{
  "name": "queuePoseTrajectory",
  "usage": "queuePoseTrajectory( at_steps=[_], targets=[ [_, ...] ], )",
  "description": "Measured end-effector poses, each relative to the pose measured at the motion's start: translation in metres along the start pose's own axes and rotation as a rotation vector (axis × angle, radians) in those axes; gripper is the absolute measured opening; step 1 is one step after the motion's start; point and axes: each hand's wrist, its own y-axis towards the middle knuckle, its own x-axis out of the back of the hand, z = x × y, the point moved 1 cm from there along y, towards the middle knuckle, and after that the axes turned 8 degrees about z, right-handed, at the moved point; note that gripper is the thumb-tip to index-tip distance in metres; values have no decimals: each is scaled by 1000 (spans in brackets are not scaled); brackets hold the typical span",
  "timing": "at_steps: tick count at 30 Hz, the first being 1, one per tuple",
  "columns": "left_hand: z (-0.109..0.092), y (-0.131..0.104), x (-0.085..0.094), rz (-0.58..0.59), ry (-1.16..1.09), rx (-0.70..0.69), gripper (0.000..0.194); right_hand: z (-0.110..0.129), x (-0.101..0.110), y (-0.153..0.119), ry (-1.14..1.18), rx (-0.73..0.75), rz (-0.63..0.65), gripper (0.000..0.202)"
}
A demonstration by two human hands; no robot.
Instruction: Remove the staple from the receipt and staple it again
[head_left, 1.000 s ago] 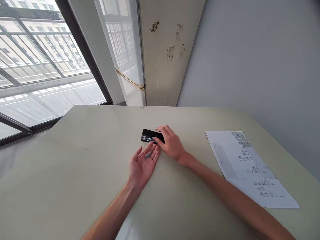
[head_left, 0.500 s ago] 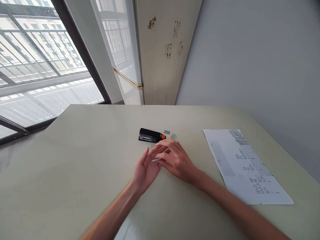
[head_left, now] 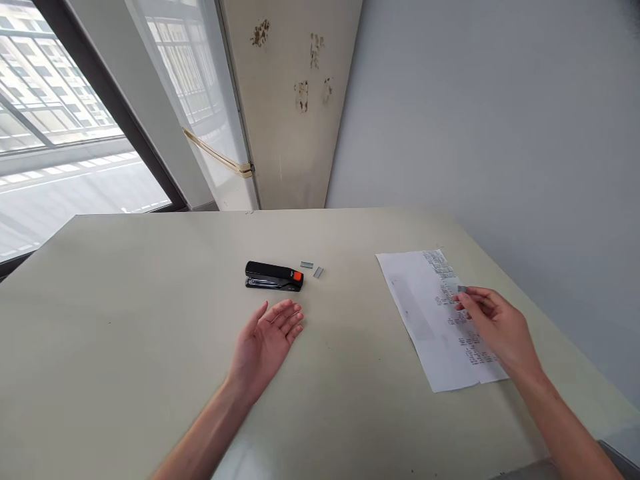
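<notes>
My left hand (head_left: 267, 343) is palm up with fingers outstretched and nothing in it, just in front of a black stapler (head_left: 273, 276) with an orange patch at its right end. Between thumb and fingertips, my right hand (head_left: 495, 323) pinches a small grey strip of staples (head_left: 463, 289) above the printed paper sheet (head_left: 410, 313). Two more short staple strips lie right of the stapler, one (head_left: 307, 265) nearly level and the other (head_left: 319, 273) slanted. My right hand covers part of the sheet's right side.
Everything lies on a pale table (head_left: 165, 287). A grey-blue wall (head_left: 480, 120) runs along the right side. Behind the table stands a fridge (head_left: 290, 147) with brown marks on its side, and a window (head_left: 60, 147) is at the left.
My right hand has left the left palm and swung right, over the paper, carrying the staple strip. My left hand stays palm up, now bare. The view has turned rightward.
</notes>
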Motion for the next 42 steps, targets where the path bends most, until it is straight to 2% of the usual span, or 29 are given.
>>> queuePoseTrajectory(
  at_steps=[2, 4, 8, 10, 13, 18, 21, 26, 29, 31, 33, 36, 38, 39, 42],
  targets=[
    [-1, 1, -2, -15, -7, 3, 29, -20, 4, 5, 34, -49, 5, 53],
    [-2, 1, -6, -24, -6, 1, 26, -29, -2, 2, 45, -39, 20, 56],
    [-4, 0, -12, -42, 3, -13, 24, -18, -23, -10, 170, -13, 98, 53],
    [-4, -1, -14, -42, 10, -24, 25, -11, -26, -10, 239, -10, 132, 51],
    [-3, -1, -14, -44, 11, -27, 27, -11, -14, -1, 235, 4, 80, 50],
    [-3, 0, -10, -51, 9, -26, 27, -41, 21, 28, -41, -6, -22, 49],
    [-3, 0, -9, -50, -1, -18, 24, -59, 35, 44, -107, -72, 30, 49],
    [-1, 0, -11, -44, -6, -15, 22, -67, 44, 62, 27, -122, 143, 54],
    [0, 0, -12, -40, 1, -13, 20, -64, 47, 70, 20, -146, 207, 53],
    [0, 0, -12, -43, 1, -14, 19, -61, 51, 71, -34, -143, 203, 51],
    [0, 1, -11, -45, 2, -15, 18, -56, 54, 67, -206, -133, 129, 46],
    [-1, 1, -11, -31, 15, -15, 17, -38, 54, 50, -531, -80, -77, 39],
    [-1, 1, -11, -15, 28, -18, 16, -21, 43, 33, -561, 12, -137, 38],
    [-1, 1, -11, -8, 33, -20, 15, -12, 35, 25, -517, 65, -111, 38],
    [0, 0, -12, 8, 43, -25, 12, 14, -1, 5, -310, 162, 117, 42]
  ],
)
